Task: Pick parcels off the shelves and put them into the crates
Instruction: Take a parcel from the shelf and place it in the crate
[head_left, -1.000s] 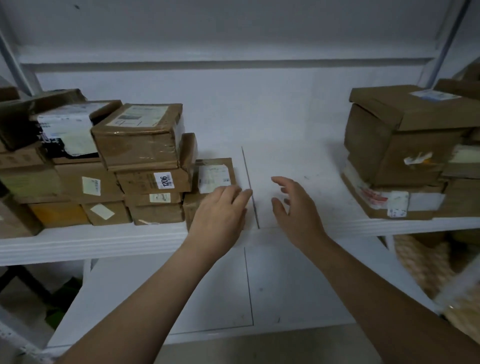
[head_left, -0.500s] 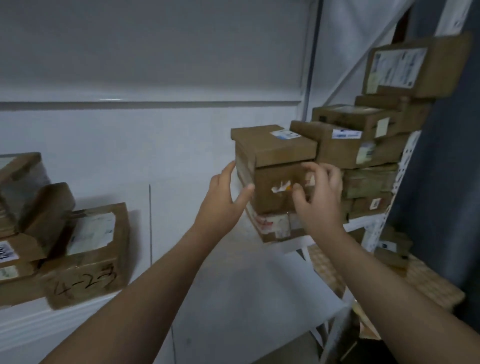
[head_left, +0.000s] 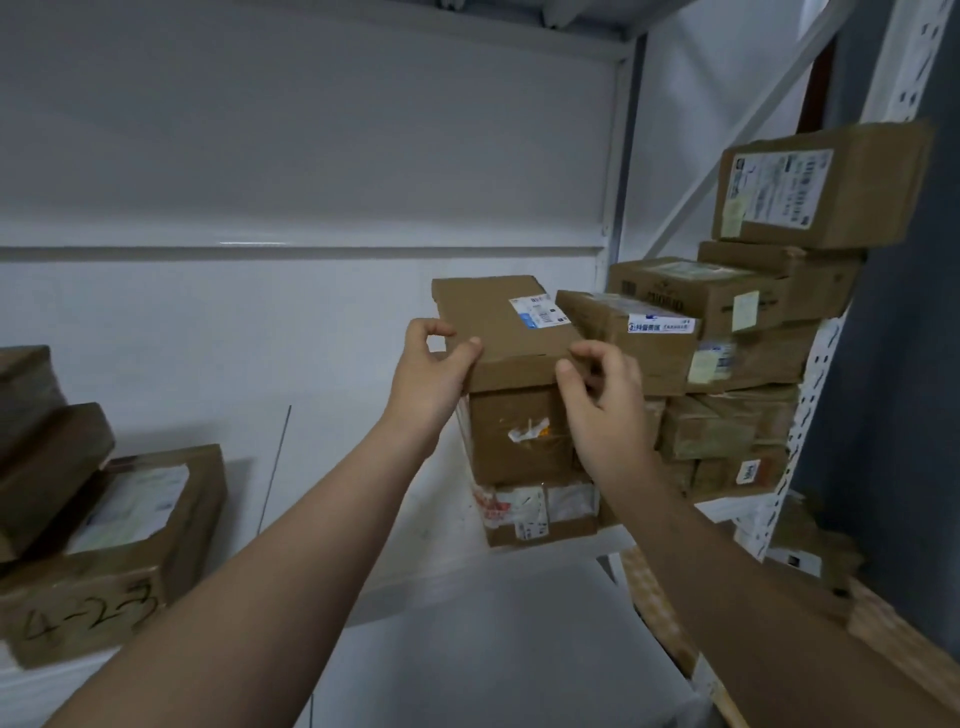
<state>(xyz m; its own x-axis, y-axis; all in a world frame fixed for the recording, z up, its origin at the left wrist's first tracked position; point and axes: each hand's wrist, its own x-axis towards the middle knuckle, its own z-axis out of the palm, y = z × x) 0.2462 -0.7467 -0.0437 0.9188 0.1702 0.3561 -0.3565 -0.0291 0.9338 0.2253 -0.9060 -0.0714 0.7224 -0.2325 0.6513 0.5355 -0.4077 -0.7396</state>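
A flat brown parcel (head_left: 498, 317) with a small white and blue label lies on top of a stack at the centre of the white shelf (head_left: 363, 499). My left hand (head_left: 428, 374) grips its front left corner, thumb on the front edge. My right hand (head_left: 605, 405) curls round its front right corner. Under it stands a taller brown box (head_left: 514, 436) with a torn sticker, and below that a parcel (head_left: 535, 512) with white and red tape. No crate is in view.
To the right, several more brown parcels (head_left: 727, 312) are piled up against the perforated white upright (head_left: 810, 415). At lower left sits a parcel marked 4-23 (head_left: 104, 571) among others. A woven brown surface (head_left: 883, 639) lies at lower right.
My view swung from the left pile to the right stack. Both hands rose from the taller box's sides to the front corners of the flat parcel on top.
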